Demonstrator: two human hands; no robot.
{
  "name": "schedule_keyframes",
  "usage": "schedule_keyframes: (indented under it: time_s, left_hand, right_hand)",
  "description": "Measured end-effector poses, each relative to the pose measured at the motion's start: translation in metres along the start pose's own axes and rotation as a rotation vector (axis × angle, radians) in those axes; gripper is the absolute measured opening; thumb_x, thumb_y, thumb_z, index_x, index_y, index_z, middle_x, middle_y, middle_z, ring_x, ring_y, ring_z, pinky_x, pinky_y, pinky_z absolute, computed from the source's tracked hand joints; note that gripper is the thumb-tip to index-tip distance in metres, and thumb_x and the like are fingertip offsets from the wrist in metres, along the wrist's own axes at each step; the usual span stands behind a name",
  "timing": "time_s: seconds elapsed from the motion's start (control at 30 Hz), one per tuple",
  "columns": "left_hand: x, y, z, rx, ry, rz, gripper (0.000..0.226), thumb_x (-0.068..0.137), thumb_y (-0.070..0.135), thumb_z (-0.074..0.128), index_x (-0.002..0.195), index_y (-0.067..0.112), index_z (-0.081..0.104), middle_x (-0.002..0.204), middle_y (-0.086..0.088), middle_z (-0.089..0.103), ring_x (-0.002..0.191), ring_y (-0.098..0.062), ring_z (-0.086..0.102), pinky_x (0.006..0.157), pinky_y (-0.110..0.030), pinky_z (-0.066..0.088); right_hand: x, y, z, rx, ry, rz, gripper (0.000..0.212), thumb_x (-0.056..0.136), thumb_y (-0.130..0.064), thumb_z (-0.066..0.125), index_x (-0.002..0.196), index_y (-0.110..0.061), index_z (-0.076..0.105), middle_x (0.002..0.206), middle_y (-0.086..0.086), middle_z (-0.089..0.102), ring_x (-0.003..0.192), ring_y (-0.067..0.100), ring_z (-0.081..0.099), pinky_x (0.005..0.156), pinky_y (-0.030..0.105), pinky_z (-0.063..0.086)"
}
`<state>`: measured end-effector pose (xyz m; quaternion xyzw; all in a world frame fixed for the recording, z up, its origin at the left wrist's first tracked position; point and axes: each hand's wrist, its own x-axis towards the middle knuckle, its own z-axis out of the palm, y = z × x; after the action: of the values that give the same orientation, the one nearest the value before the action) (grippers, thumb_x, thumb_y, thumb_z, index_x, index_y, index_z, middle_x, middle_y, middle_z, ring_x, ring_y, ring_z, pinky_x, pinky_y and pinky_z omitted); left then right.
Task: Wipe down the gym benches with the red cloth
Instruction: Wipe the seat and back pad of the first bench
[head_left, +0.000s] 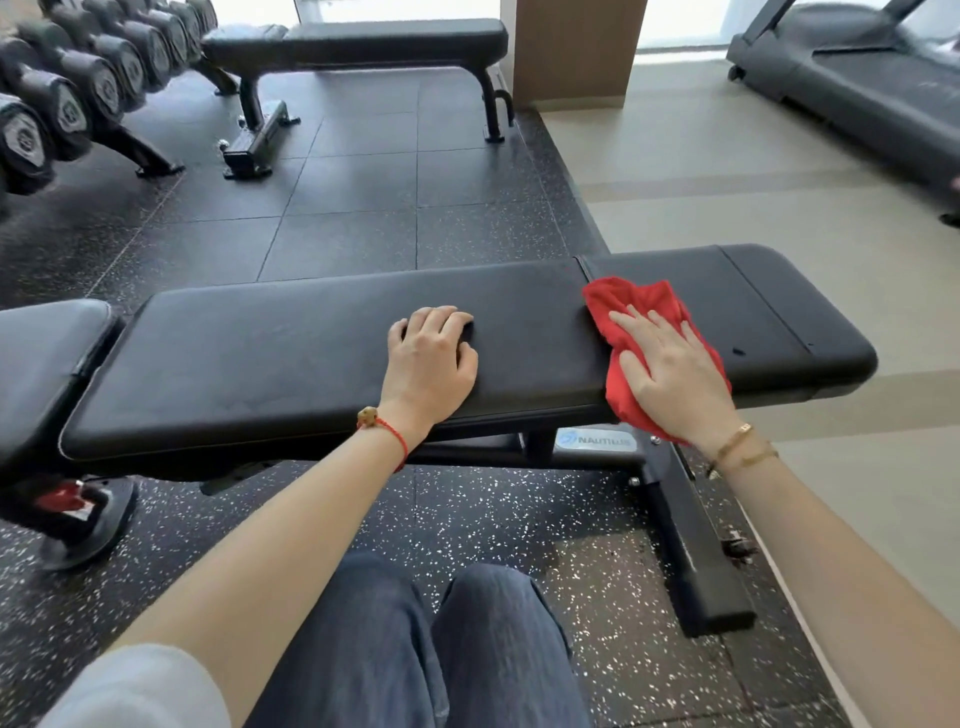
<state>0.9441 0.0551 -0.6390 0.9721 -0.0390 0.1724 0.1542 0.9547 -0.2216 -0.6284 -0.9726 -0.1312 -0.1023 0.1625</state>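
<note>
The crumpled red cloth (631, 312) lies on the near black padded gym bench (311, 343), at the seam between its long pad and the shorter end pad. The right hand (670, 374) presses it flat — fingers (631, 322) straight and spread, pointing away and to the left. The left hand (431, 358) rests on the long pad, fingers loosely curled, holding nothing. The surface runs left to right, so most of the unwiped length probably lies to the cloth's left — a stroke along that axis fits.

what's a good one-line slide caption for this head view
Right hand presses the red cloth flat on the near gym bench while the left hand rests on its pad.
</note>
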Motion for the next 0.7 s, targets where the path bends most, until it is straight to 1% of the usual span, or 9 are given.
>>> schedule_keyframes:
  time_s: [0.07,0.17,0.2,0.27,0.37,0.47,0.53,0.6,0.7]
  left_hand:
    - [0.000,0.000,-0.001,-0.006,-0.001,0.000,0.036,0.093,0.023,0.048,0.126,0.020,0.059,0.135,0.003,0.057,0.130,-0.020,0.045,0.113,-0.044,0.030]
    - [0.000,0.001,-0.001,-0.006,0.007,-0.002,0.035,0.092,0.023,0.049,0.126,0.020,0.059,0.135,0.002,0.057,0.130,-0.020,0.045,0.112,-0.043,0.030]
    - [0.000,0.001,-0.001,-0.002,0.010,-0.003,0.035,0.092,0.023,0.049,0.125,0.019,0.059,0.135,0.002,0.057,0.130,-0.020,0.046,0.112,-0.043,0.030]
    - [0.000,0.002,0.001,0.003,0.014,-0.004,0.035,0.092,0.023,0.048,0.125,0.019,0.059,0.134,0.002,0.057,0.129,-0.021,0.046,0.112,-0.042,0.030]
    - [-0.001,0.001,0.004,-0.001,0.011,-0.003,0.037,0.094,0.024,0.047,0.129,0.017,0.057,0.138,0.000,0.055,0.132,-0.022,0.044,0.115,-0.044,0.028]
    - [-0.002,0.000,0.004,-0.033,0.008,-0.015,0.039,0.094,0.024,0.048,0.131,0.015,0.057,0.141,-0.003,0.053,0.135,-0.022,0.042,0.118,-0.044,0.024]
    - [0.001,0.000,0.003,-0.047,-0.005,-0.029,0.039,0.092,0.023,0.050,0.130,0.014,0.058,0.139,-0.003,0.054,0.135,-0.024,0.042,0.117,-0.044,0.024]
    - [0.004,0.001,0.002,-0.049,-0.037,-0.043,0.038,0.090,0.023,0.050,0.127,0.015,0.058,0.136,-0.003,0.054,0.133,-0.025,0.041,0.115,-0.043,0.025]
    - [0.012,0.006,0.000,-0.048,-0.062,-0.084,0.034,0.089,0.025,0.049,0.120,0.013,0.058,0.131,-0.005,0.054,0.129,-0.028,0.041,0.113,-0.046,0.025]
  right_hand:
    - [0.013,0.010,-0.003,-0.007,-0.008,0.080,0.050,0.095,-0.021,0.044,0.144,-0.027,0.040,0.155,-0.003,0.035,0.144,0.021,0.028,0.121,0.040,0.010]
    - [0.049,0.017,-0.006,-0.019,-0.074,0.253,0.052,0.096,-0.024,0.037,0.148,-0.027,0.033,0.159,-0.003,0.025,0.147,0.023,0.021,0.121,0.043,0.006]
    - [0.059,0.017,-0.004,-0.027,-0.097,0.277,0.052,0.097,-0.025,0.036,0.149,-0.028,0.031,0.160,-0.003,0.022,0.148,0.023,0.019,0.122,0.044,0.004]
    - [0.072,0.010,0.000,-0.056,-0.134,0.255,0.053,0.098,-0.026,0.034,0.150,-0.028,0.028,0.161,-0.003,0.018,0.148,0.025,0.017,0.121,0.045,0.002]
    - [0.068,-0.008,0.005,-0.043,-0.173,0.156,0.053,0.098,-0.026,0.034,0.150,-0.030,0.027,0.161,-0.004,0.018,0.148,0.025,0.016,0.121,0.045,0.002]
    - [0.043,-0.017,0.006,-0.025,-0.151,0.045,0.052,0.097,-0.025,0.039,0.148,-0.032,0.032,0.160,-0.006,0.022,0.148,0.022,0.018,0.121,0.044,0.004]
    - [0.026,-0.016,0.003,-0.020,-0.119,0.008,0.052,0.096,-0.024,0.042,0.146,-0.033,0.035,0.158,-0.007,0.026,0.147,0.020,0.021,0.121,0.042,0.006]
    - [0.015,-0.010,-0.001,-0.001,-0.080,0.039,0.051,0.096,-0.023,0.043,0.146,-0.032,0.037,0.157,-0.007,0.030,0.146,0.019,0.023,0.121,0.043,0.009]
    - [0.016,0.001,-0.006,0.019,-0.012,0.191,0.051,0.095,-0.022,0.042,0.145,-0.029,0.039,0.155,-0.004,0.033,0.145,0.021,0.026,0.121,0.043,0.009]
